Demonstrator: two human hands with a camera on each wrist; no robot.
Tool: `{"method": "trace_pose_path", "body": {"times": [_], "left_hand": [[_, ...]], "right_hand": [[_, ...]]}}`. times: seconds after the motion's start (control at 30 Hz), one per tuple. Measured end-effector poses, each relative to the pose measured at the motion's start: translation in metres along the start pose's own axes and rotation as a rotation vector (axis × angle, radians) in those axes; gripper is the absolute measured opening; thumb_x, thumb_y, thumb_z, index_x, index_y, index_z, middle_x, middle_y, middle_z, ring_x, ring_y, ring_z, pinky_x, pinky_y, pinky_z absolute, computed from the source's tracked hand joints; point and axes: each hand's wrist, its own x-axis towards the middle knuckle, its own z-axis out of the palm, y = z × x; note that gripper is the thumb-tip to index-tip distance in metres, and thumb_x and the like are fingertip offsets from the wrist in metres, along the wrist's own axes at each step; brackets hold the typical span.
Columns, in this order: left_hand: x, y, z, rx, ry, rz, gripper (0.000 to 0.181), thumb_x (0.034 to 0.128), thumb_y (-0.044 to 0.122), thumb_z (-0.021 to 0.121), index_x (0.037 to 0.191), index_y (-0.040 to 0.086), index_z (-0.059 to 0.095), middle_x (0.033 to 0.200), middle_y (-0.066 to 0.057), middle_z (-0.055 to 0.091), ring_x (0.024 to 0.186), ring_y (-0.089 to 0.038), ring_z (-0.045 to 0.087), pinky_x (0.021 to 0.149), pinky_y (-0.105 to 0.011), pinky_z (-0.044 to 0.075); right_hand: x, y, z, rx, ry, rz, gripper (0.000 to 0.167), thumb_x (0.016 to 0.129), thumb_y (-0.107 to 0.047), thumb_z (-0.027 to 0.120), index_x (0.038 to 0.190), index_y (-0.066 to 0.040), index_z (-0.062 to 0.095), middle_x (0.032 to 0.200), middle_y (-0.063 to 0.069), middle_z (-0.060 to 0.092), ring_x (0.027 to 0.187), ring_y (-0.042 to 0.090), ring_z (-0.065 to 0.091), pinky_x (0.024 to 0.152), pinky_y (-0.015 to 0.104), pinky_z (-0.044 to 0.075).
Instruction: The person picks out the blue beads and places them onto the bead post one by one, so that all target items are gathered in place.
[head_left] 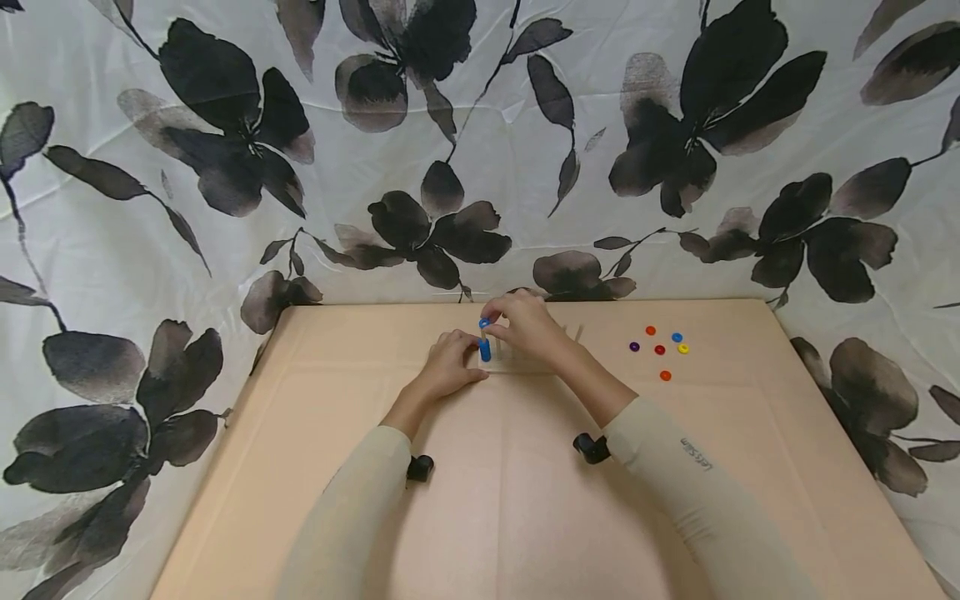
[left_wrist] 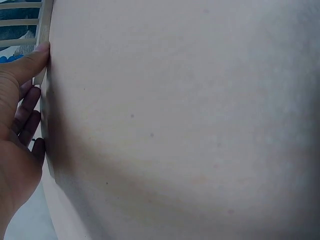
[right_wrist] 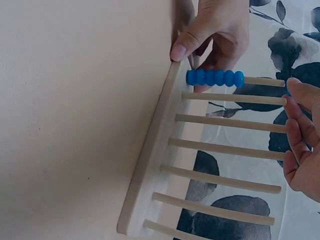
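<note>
A wooden peg rack (right_wrist: 145,170) with a row of upright pegs stands near the table's far edge. Several blue beads (right_wrist: 215,78) are stacked at the bottom of its end peg. My left hand (head_left: 447,364) grips the rack's left end, the thumb on the base beside that peg. At the peg's top, my right hand (head_left: 531,325) pinches another blue bead (head_left: 484,323) between thumb and finger. Most of that bead is hidden by the fingertips in the right wrist view. The other pegs (right_wrist: 225,148) in view carry no beads.
Loose beads lie on the table (head_left: 495,500) right of the rack: a purple bead (head_left: 634,347), a blue bead (head_left: 677,337), a yellow bead (head_left: 683,349), a red bead (head_left: 660,350) and two orange ones. Flower-patterned cloth (head_left: 450,150) hangs behind the table.
</note>
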Motion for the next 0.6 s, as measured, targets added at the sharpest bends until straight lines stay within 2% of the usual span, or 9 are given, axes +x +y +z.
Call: {"method": "trace_pose_path", "body": {"times": [0.6], "left_hand": [[-0.008, 0.004, 0.005, 0.016, 0.032, 0.011, 0.061, 0.0842, 0.033, 0.087, 0.135, 0.008, 0.064, 0.130, -0.009, 0.060, 0.129, -0.030, 0.047, 0.109, -0.051, 0.037]], "right_hand": [[-0.008, 0.002, 0.014, -0.025, 0.007, -0.012, 0.018, 0.091, -0.028, 0.081, 0.106, -0.018, 0.078, 0.099, -0.005, 0.078, 0.107, 0.024, 0.062, 0.093, 0.049, 0.043]]}}
